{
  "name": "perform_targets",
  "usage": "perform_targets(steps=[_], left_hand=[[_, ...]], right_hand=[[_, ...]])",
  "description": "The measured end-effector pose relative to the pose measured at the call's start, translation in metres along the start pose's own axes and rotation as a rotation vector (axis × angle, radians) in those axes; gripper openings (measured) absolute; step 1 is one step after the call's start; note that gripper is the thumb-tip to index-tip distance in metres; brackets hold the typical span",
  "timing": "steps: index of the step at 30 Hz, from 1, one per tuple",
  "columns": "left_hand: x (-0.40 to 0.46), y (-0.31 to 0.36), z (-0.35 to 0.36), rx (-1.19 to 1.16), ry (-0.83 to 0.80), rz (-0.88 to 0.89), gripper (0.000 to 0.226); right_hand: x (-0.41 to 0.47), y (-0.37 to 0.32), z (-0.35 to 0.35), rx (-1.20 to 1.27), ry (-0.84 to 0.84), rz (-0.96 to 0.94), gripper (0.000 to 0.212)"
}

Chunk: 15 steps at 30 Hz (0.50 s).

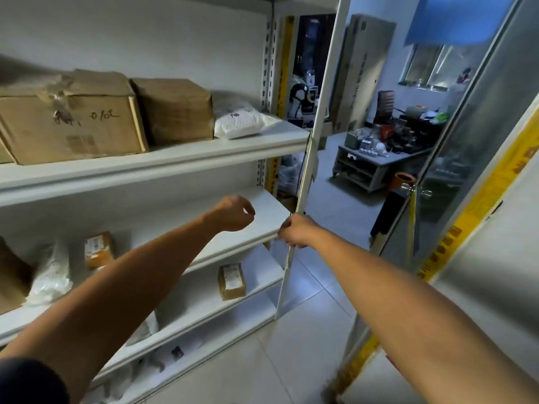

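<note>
The tall white panel (311, 164) stands upright on its edge at the open end of the shelving unit (163, 157), just past the corner of the middle shelf (262, 205). My right hand (294, 232) grips its thin edge about halfway up, fingers wrapped round it. My left hand (233, 212) hovers above the middle shelf, near the panel but apart from it, fingers curled in with nothing visible in them. On the top shelf are two cardboard boxes (70, 118) and a white bag (242, 122). A small parcel (232, 281) lies on a lower shelf, and the tiled floor (291, 363) is below.
</note>
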<state>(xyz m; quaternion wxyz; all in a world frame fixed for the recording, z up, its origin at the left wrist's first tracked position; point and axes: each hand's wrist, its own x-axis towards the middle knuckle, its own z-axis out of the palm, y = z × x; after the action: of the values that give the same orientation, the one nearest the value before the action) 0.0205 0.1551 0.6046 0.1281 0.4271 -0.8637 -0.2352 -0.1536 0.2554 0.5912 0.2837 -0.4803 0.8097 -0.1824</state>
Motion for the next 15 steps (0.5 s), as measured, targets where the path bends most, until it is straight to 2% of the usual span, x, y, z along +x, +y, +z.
perform_targets(steps=[4,7,9,12,15], left_hand=[[0.053,-0.004,-0.028,-0.143,0.149,-0.049,0.021],[0.09,-0.001,-0.052,-0.264,0.327,-0.056,0.018],[0.111,0.0,-0.067,-0.313,0.454,-0.082,0.019],[0.132,0.001,-0.084,-0.338,0.57,-0.132,0.031],[0.147,-0.002,-0.09,-0.211,0.684,-0.16,0.04]], right_hand=[[0.046,-0.01,-0.037,0.008,0.079,-0.027,0.025],[0.087,-0.028,-0.062,0.042,0.149,-0.082,0.024],[0.112,-0.043,-0.078,0.065,0.252,-0.141,0.025],[0.141,-0.069,-0.102,0.256,0.47,-0.248,0.023],[0.171,-0.093,-0.124,0.393,0.625,-0.307,0.032]])
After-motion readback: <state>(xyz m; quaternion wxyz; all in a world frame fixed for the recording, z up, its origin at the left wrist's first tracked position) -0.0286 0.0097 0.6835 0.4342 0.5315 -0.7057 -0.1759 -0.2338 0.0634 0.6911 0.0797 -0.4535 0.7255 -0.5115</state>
